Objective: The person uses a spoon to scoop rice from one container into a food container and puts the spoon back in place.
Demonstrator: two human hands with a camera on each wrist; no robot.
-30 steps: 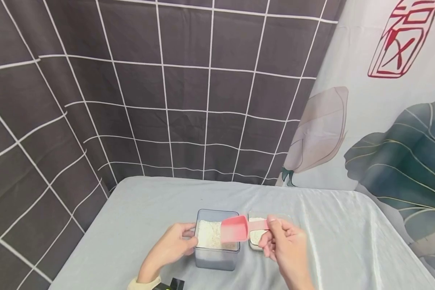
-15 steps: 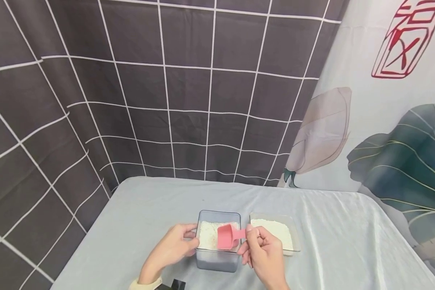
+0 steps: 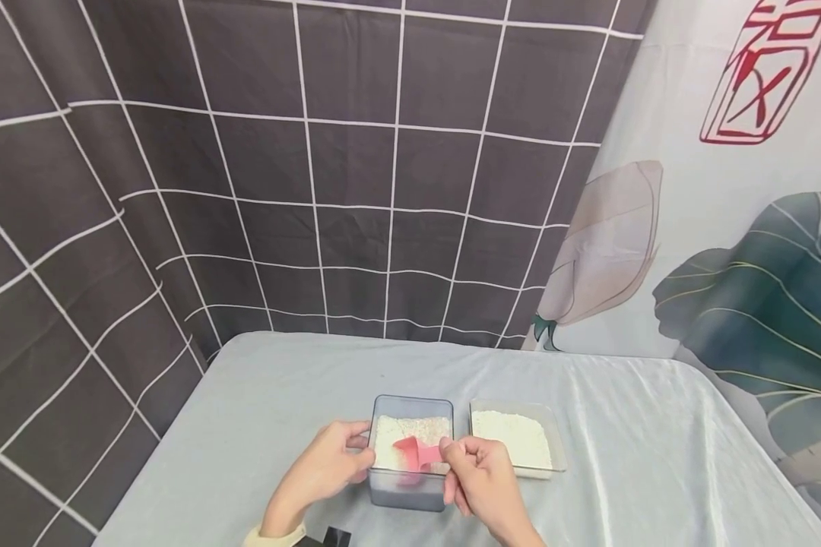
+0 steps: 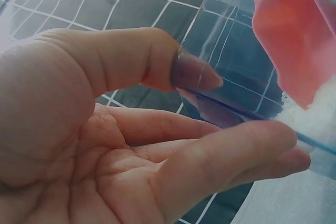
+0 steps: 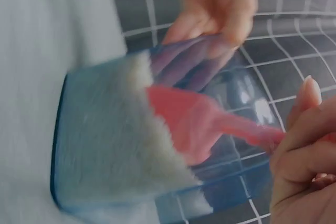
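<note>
Left hand: thumb and fingers holding the left side of the blue-grey bin. Bin sits between the 2 hands, upright on the light cloth, part filled with white granular stuff. Pink scoop is inside the bin, bowl edge in the fill, handle toward the right hand, which pinches its end. Past that hand's far side: 1 shallower clear container, also holding white fill, apart from the bin.

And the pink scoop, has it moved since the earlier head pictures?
Yes: judged against the blue-tinted container, the pink scoop has moved left and down into it.
</note>
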